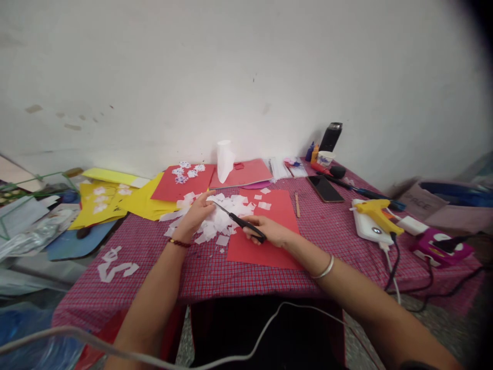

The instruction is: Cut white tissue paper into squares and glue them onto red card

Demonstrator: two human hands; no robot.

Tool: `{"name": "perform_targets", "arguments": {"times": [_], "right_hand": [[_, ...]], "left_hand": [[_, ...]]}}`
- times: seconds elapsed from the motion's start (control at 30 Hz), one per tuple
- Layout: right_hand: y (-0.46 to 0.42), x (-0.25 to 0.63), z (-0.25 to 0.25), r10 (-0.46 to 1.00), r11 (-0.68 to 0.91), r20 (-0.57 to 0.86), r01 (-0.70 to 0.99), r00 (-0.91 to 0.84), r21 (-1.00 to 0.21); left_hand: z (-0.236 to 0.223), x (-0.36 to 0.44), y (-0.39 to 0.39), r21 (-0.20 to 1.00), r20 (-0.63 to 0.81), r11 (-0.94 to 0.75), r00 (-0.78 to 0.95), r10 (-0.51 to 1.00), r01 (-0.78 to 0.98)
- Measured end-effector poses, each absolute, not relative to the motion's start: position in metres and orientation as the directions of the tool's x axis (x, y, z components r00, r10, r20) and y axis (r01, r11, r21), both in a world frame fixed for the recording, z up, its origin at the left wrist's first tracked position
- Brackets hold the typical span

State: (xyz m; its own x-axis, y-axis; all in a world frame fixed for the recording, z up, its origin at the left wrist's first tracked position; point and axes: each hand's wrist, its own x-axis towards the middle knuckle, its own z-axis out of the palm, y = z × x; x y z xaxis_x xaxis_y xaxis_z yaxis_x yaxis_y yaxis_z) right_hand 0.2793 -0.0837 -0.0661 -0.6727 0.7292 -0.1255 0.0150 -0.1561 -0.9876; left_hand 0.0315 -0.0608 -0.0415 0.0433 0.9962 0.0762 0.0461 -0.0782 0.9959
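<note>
My right hand [264, 229] is closed around the black handles of a pair of scissors [242, 222]. Their thin metal blades point up and left toward the fingertips of my left hand [199, 210]. Thumb and forefinger of that hand are drawn together in a pinch; what lies between them is too small to make out. Below and between both hands spreads a loose heap of white paper pieces [210, 228]. Part of the heap overlaps a red sheet [265, 255], which lies beneath my right hand and has a few loose white squares on it.
Behind stand a white paper roll [224, 159] and a red sheet with paper flowers [185, 173]. Yellow sheets [148, 200] lie left. To the right are a wooden stick [297, 204], a phone [325, 188], a yellow glue gun [379, 215] and cables. A white cable [265, 336] crosses in front.
</note>
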Motion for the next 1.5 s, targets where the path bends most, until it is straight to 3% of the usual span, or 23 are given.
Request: {"name": "perform_targets", "arguments": {"times": [0.17,0.37,0.7,1.3,1.5], "right_hand": [[-0.079,0.28,-0.071,0.751,-0.174,-0.109,-0.036,-0.652,-0.984],[-0.073,0.282,-0.071,0.786,-0.296,-0.171,-0.119,-0.594,-0.948],[-0.07,0.288,-0.071,0.587,-0.601,-0.351,-0.102,-0.73,-0.792],[-0.072,0.29,-0.072,0.564,-0.51,-0.236,-0.109,-0.791,-0.853],[-0.075,0.288,-0.07,0.59,-0.424,-0.148,-0.149,-0.794,-0.893]], "left_hand": [[-0.048,0.03,-0.054,0.993,-0.053,0.05,-0.035,0.998,-0.103],[-0.054,0.023,-0.057,0.986,-0.164,0.167,0.099,0.981,-0.016],[-0.059,0.024,-0.046,0.995,-0.034,0.028,-0.058,0.998,-0.1],[-0.058,0.027,-0.045,0.989,0.057,-0.075,-0.143,0.988,-0.129],[-0.058,0.03,-0.049,0.995,0.026,-0.031,-0.059,0.998,-0.096]]}}
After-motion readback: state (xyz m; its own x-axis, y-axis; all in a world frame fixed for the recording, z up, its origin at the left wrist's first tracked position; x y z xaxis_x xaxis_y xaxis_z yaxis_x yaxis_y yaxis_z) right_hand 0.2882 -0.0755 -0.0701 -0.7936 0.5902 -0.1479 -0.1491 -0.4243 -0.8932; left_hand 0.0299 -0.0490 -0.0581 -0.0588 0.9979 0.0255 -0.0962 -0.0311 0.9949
